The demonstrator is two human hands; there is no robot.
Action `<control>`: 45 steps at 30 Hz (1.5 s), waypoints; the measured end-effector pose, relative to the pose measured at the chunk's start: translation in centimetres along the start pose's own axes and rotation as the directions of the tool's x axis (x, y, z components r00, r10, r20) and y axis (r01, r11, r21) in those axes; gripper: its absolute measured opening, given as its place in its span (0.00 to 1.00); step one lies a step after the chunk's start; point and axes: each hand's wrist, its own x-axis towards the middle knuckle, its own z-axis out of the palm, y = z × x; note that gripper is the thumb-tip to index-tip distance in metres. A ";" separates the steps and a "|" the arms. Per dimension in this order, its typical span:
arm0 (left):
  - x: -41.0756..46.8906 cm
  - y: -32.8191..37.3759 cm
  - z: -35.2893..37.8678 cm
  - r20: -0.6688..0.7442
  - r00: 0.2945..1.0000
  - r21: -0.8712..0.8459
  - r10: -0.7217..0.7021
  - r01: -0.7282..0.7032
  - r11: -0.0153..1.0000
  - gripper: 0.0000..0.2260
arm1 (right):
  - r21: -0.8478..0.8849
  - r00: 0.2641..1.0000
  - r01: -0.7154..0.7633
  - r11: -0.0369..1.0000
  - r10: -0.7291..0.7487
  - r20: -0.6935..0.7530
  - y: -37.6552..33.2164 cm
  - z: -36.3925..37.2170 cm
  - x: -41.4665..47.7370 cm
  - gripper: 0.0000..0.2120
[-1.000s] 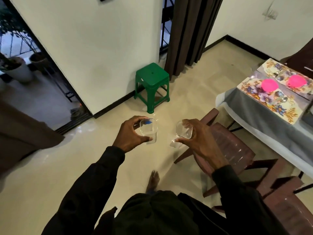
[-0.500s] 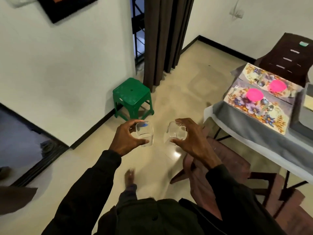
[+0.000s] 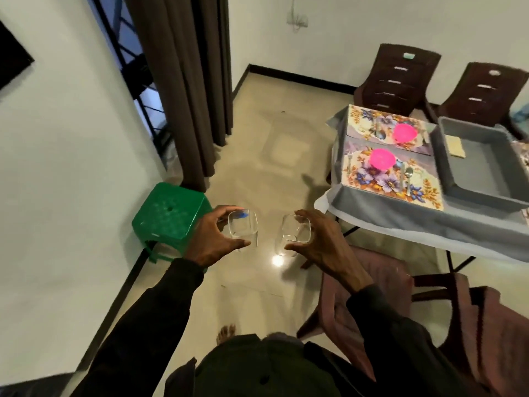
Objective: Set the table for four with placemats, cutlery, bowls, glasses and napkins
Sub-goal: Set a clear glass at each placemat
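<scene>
Clear glass tumblers; glossy tiled floor; green plastic stool; grey cloth tablecloth.

Table runs off right edge; pale item in tray, perhaps napkins, blurred.

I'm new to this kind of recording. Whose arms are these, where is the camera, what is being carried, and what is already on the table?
There is no machine here. The camera sits on a person's head and looks forward and down, so the two dark sleeves are that person's own arms. The left hand grips one clear glass; the right hand grips a second clear glass. Both are held above the floor. On the right is the table under a grey cloth. It holds a nearer placemat with a pink bowl and a spoon, a farther placemat with another pink bowl, and a grey tray. A green stool stands by the wall.
</scene>
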 end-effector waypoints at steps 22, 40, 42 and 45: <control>32.6 3.1 9.8 0.334 0.931 -0.029 0.148 -0.147 0.989 0.32 | 0.051 0.918 -0.270 0.962 0.272 -0.288 13.6 -8.0 18.3 0.33; 54.4 7.1 23.5 0.605 0.760 -0.112 0.238 -0.215 0.970 0.30 | 0.090 0.707 -0.572 0.816 0.545 -0.451 26.6 -14.7 27.6 0.36; 57.1 7.3 24.9 0.639 0.726 -0.112 0.254 -0.239 0.965 0.30 | 0.095 0.673 -0.605 0.791 0.572 -0.469 27.5 -15.1 28.5 0.36; 61.6 8.0 27.2 0.697 0.657 -0.137 0.286 -0.270 0.953 0.29 | 0.152 0.581 -0.658 0.738 0.625 -0.521 29.0 -15.7 30.3 0.35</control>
